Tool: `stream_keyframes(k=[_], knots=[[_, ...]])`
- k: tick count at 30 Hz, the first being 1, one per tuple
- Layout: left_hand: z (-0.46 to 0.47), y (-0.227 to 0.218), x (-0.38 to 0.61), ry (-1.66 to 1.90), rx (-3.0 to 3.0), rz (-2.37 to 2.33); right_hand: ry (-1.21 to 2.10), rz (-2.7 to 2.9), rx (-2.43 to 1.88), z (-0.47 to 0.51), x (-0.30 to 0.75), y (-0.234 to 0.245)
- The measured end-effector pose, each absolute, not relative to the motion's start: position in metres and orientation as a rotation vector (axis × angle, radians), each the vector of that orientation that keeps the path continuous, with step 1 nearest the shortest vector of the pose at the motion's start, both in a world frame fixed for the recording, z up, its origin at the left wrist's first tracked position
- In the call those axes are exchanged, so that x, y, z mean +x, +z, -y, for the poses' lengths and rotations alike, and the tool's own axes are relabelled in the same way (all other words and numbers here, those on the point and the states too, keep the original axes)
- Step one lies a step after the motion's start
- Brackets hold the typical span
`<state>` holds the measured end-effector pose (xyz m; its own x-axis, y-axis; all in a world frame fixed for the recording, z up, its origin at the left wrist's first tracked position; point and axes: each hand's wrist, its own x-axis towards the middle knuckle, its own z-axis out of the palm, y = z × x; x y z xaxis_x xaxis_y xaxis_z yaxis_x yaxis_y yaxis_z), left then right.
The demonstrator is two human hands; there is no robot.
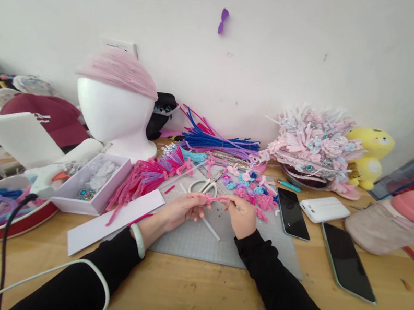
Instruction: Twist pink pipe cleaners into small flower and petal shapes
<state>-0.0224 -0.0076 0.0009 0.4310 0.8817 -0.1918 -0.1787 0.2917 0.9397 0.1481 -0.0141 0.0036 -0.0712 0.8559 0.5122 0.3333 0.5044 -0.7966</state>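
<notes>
Over the grey cutting mat [196, 240] both my hands pinch a pink pipe cleaner [216, 199] stretched between them. My left hand [181, 210], with a pale bangle on its wrist, grips the left end with closed fingers. My right hand [241, 215] is closed on the right end. Just behind the pipe cleaner lie white-handled scissors [205, 185]. A thin white stick [210, 228] lies on the mat below my hands.
A foam head [114, 107] with a pink cap stands at the back left, beside a white box [90, 186], a glue gun [46, 178] and a bundle of pink pipe cleaners [145, 179]. Two phones [292, 213] [348, 260], a power bank [324, 209], a decorated headpiece [313, 146] lie right.
</notes>
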Motion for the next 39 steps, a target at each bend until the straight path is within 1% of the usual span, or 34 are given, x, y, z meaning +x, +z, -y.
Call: stream_keyframes(k=[5,8,10,13,15,18,20,21,23,25,29,31,33,34,36,39], knots=[[0.012,0.001,-0.026,1.154,1.897,-1.243,1.211,1.184,-1.171,0.011,0.136,0.000],[0.015,0.004,-0.029,1.197,2.162,-1.277,1.391,1.061,-1.190,0.010,0.134,-0.001],[0.014,0.004,-0.027,1.158,2.033,-1.304,1.312,1.134,-1.224,0.011,0.136,0.000],[0.009,0.003,-0.023,0.951,1.474,-1.252,0.889,1.465,-1.208,0.014,0.141,0.002],[0.005,0.003,-0.022,0.817,1.070,-1.113,0.559,1.758,-1.052,0.017,0.145,0.003],[0.003,0.005,-0.026,0.644,0.695,-0.912,0.139,2.074,-0.792,0.021,0.149,0.005],[0.003,0.007,-0.029,0.618,0.578,-0.852,-0.031,2.153,-0.730,0.022,0.150,0.006],[0.003,0.008,-0.030,0.643,0.557,-0.836,-0.063,2.170,-0.724,0.022,0.150,0.005],[0.003,0.009,-0.030,0.717,0.609,-0.817,-0.014,2.166,-0.761,0.021,0.149,0.004],[0.003,0.008,-0.029,0.804,0.788,-0.833,0.162,2.077,-0.902,0.020,0.147,0.001],[0.004,0.004,-0.029,1.032,1.328,-1.025,0.780,1.665,-1.310,0.015,0.140,-0.001],[0.007,0.002,-0.031,1.129,1.611,-1.146,1.115,1.439,-1.372,0.013,0.138,0.000],[0.011,0.001,-0.032,1.097,1.851,-1.121,1.332,1.292,-1.355,0.012,0.137,0.002],[0.013,0.001,-0.031,1.088,1.883,-1.109,1.357,1.272,-1.348,0.012,0.136,0.003],[0.015,0.003,-0.027,1.146,1.791,-1.152,1.216,1.348,-1.354,0.014,0.137,0.004],[0.015,0.009,-0.019,1.170,1.301,-1.109,0.704,1.631,-1.258,0.018,0.140,0.006]])
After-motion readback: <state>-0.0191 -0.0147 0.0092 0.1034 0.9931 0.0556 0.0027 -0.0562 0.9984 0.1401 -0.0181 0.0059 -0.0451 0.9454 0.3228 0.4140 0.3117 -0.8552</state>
